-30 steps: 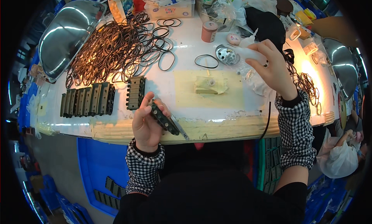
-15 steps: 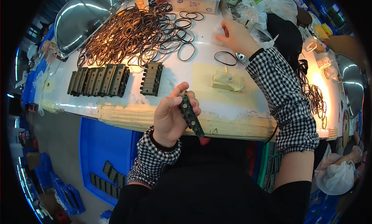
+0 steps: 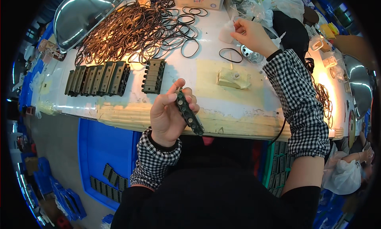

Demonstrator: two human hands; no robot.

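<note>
My left hand (image 3: 168, 118) grips a narrow dark green plastic part (image 3: 189, 112) with a row of round, wheel-like shapes, held tilted over the table's front edge. At the back of the table my right hand (image 3: 254, 35) has its thumb and fingertips drawn together beside the tip of a small whitish bottle (image 3: 226, 33). Whether anything thin is pinched there is too small to tell. A single black rubber loop (image 3: 230, 55) lies below that hand, near a round metal dish (image 3: 251, 54). Closer to me sits a yellowish taped block (image 3: 233, 78) with a thin stick standing up from it.
A large heap of dark rubber loops (image 3: 127, 32) covers the back left. Before it stand a row of green ribbed parts (image 3: 97, 79) and one separate part (image 3: 154, 76). A metal lamp shade (image 3: 81, 19) overhangs the left. Below the table are a blue tray (image 3: 105, 141) and a green crate (image 3: 270, 169).
My right hand has shifted right, showing more of the whitish bottle and the metal dish. My left hand still holds the green part; the whole view has shifted slightly.
</note>
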